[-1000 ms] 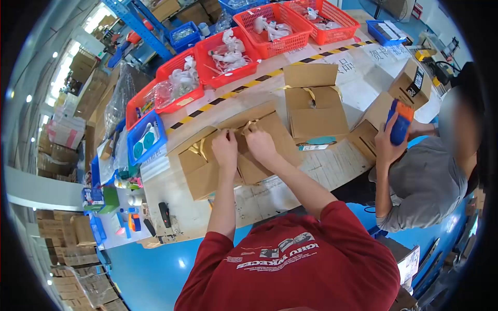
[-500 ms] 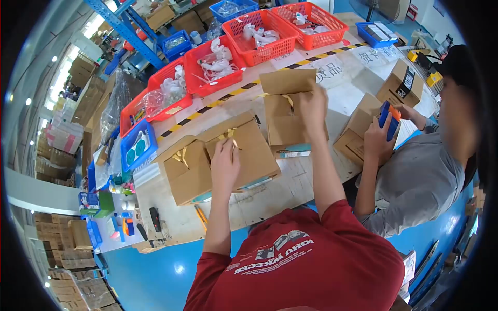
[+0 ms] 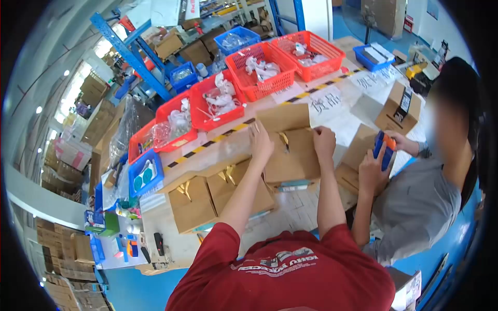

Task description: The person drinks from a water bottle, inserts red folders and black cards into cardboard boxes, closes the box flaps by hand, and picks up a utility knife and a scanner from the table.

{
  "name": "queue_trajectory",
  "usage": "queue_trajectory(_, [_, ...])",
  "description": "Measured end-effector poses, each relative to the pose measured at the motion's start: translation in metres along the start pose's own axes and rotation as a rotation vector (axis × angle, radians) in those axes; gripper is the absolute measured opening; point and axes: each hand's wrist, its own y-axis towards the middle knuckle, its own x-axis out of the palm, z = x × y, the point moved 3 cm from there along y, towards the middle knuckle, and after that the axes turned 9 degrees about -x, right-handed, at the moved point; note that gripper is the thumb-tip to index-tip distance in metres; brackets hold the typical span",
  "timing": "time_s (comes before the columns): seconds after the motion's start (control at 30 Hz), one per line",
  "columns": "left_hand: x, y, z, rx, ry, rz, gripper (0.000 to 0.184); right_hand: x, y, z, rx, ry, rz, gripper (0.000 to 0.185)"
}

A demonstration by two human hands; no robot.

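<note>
My left hand point(image 3: 260, 141) is at the upper left edge of a cardboard box point(image 3: 291, 155) with a raised back flap, its fingers extended. At that box's upper right corner is my right hand point(image 3: 324, 141), its fingers bent against the edge; what they grip is too small to make out. A yellowish ribbon shows in the box's top slot. Left of it, partly behind my left forearm, sits a second box point(image 3: 249, 199), beside a third box point(image 3: 192, 210); yellow ribbons stick out of both tops.
Red baskets point(image 3: 262, 70) of white bagged parts line the table's back, behind striped tape. At right a co-worker in grey holds a blue and orange tool point(image 3: 384, 150) near an open carton point(image 3: 358, 155). A black-handled tool point(image 3: 158, 243) lies front left; a blue tray point(image 3: 146, 173) stands left.
My left hand has left the ribbons of the left boxes and moved right to the box with the raised flap. My right hand, earlier at the left boxes too, is now at its right corner.
</note>
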Motion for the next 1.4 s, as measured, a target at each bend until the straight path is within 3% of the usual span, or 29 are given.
queue_trajectory(0.07, [-0.001, 0.011, -0.014, -0.138, 0.062, -0.159, 0.063, 0.01, -0.004, -0.012, -0.221, 0.075, 0.033, 0.02])
queue_trajectory(0.13, [-0.008, 0.014, -0.017, -0.189, 0.037, -0.217, 0.059, 0.03, -0.011, -0.023, -0.378, 0.099, -0.074, 0.02])
queue_trajectory(0.17, [-0.012, 0.015, -0.016, -0.232, 0.005, -0.274, 0.055, 0.037, -0.018, -0.03, -0.369, 0.099, -0.083, 0.02])
queue_trajectory(0.23, [-0.018, 0.02, -0.015, -0.316, -0.063, -0.383, 0.046, 0.049, -0.035, -0.052, -0.695, -0.27, -0.039, 0.019])
queue_trajectory(0.4, [-0.005, 0.017, -0.033, -0.282, -0.093, -0.17, 0.025, 0.063, -0.025, -0.046, -0.627, -0.093, -0.087, 0.017])
queue_trajectory(0.6, [-0.002, 0.002, -0.026, -0.337, 0.016, -0.059, 0.018, 0.053, -0.023, -0.041, -0.501, 0.126, -0.07, 0.015])
queue_trajectory(0.73, [0.007, 0.009, -0.038, -0.325, -0.003, -0.103, 0.019, 0.047, -0.018, -0.037, -0.24, 0.38, -0.05, 0.016])
queue_trajectory(0.9, [-0.016, 0.006, -0.01, -0.253, -0.063, -0.153, 0.017, 0.053, -0.022, -0.035, -0.291, 0.288, -0.04, 0.016])
queue_trajectory(0.97, [-0.015, -0.001, 0.019, -0.156, -0.015, -0.294, 0.016, 0.053, -0.021, -0.033, -0.298, 0.303, 0.0, 0.017])
queue_trajectory(1.13, [0.019, -0.02, 0.038, 0.069, 0.126, -0.23, 0.019, 0.056, -0.02, -0.03, -0.34, 0.346, 0.098, 0.018])
queue_trajectory(1.23, [0.009, -0.033, 0.041, 0.181, 0.306, -0.206, 0.024, 0.057, -0.018, -0.026, -0.323, 0.347, 0.114, 0.021])
queue_trajectory(1.33, [-0.012, -0.064, 0.047, 0.133, 0.321, -0.303, 0.03, 0.058, -0.015, -0.025, -0.353, 0.343, 0.145, 0.022])
queue_trajectory(1.4, [-0.035, -0.092, 0.055, 0.262, 0.238, -0.191, 0.038, 0.056, -0.02, -0.03, -0.393, 0.333, 0.167, 0.023])
